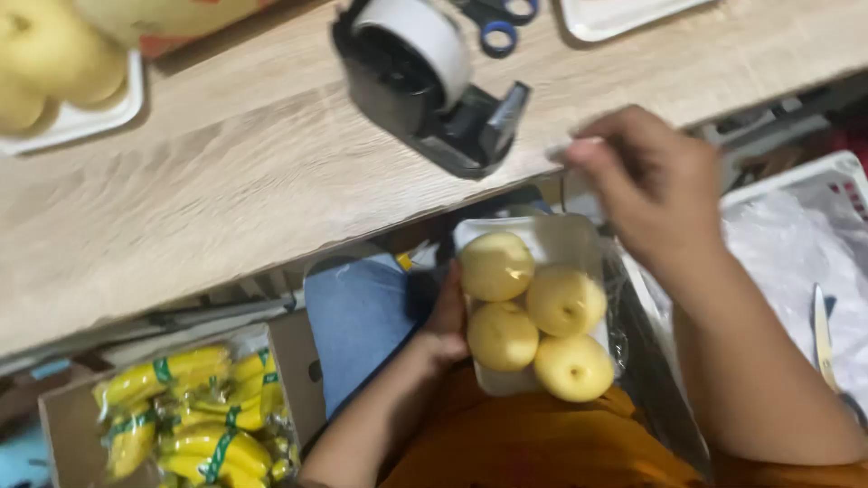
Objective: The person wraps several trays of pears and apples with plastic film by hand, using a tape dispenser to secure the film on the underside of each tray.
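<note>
My left hand (446,318) grips the left edge of a white foam tray (556,237) that carries several yellow apples (535,314) under clear film, held over my lap. Up by the table edge, my right hand (653,181) pinches a strip of clear tape (579,147), just right of a black tape dispenser (427,79) with a large white roll.
A wooden table (244,172) crosses the top. On it are blue-handled scissors (497,25), a white tray (615,16) and a tray of yellow fruit (54,72) at the left. A cardboard box of wrapped bananas (194,416) sits below left. A white crate with plastic (805,244) stands right.
</note>
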